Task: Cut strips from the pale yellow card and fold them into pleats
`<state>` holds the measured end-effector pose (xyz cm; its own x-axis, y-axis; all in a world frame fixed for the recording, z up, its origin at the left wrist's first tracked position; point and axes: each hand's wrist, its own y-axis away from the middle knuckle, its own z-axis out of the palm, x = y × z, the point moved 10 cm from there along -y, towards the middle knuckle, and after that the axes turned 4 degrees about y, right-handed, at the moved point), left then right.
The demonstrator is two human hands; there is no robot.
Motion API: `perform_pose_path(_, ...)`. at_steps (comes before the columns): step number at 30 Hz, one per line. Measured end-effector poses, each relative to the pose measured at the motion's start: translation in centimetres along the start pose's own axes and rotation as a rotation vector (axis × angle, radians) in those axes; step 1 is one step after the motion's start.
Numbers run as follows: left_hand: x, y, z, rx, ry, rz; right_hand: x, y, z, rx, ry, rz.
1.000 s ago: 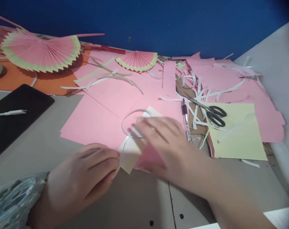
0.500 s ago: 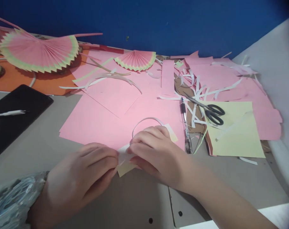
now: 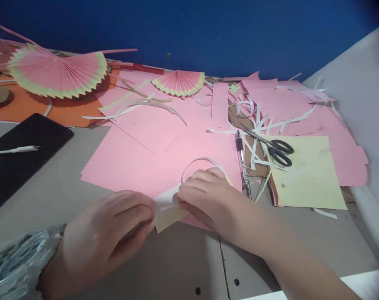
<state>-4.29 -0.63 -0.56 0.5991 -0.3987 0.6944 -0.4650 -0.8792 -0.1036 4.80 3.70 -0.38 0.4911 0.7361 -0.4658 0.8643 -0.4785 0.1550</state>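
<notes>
Low in the middle, a small sheet of paper (image 3: 170, 214), pale yellow with a white folded-over edge, lies partly over the front of the pink paper (image 3: 139, 166). My left hand (image 3: 123, 225) pinches its left end, fingers closed together. Further along the fold, my right hand (image 3: 208, 200) has its curled fingers pressed on the paper, covering its right part. A thin curled white strip (image 3: 202, 159) arcs up behind the right hand's knuckles. Both thumbs are mostly hidden.
Two pleated paper fans, one large (image 3: 58, 73) and one small (image 3: 178, 83), lie at the back. On the right are a pen (image 3: 242, 158), black-handled scissors (image 3: 280, 152), a pale yellow sheet (image 3: 308, 179) and white paper scraps (image 3: 255, 133). A black tablet-like slab (image 3: 27, 158) lies left.
My right hand has slid to the right along the folded edge, exposing more of the paper between the hands. My left hand keeps its hold at the left end.
</notes>
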Motion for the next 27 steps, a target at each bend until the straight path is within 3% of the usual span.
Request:
perform_pose_path(3, 0.3, 0.0, 0.2, -0.023, -0.034, 0.027, 1.1, 0.2, -0.7, 0.040, 0.022, 0.075)
perform_pose_path(8, 2.6, 0.7, 0.9, -0.015, -0.309, 0.251, 2.3, 0.5, -2.3, 0.183, 0.074, 0.185)
perform_pose_path(14, 1.4, 0.7, 2.5, -0.108, -0.447, 0.130, 3.0, 0.7, -2.9, 0.254, 0.147, 0.235)
perform_pose_path(21, 0.6, -0.3, 3.2, -0.190, -0.463, 0.148, 1.4, 0.3, -1.6, 0.156, -0.047, 0.127)
perform_pose_path(27, 0.8, 0.8, 3.0, -0.164, -0.454, 0.091, 2.2, -0.3, 0.3, 0.073, -0.130, 0.244)
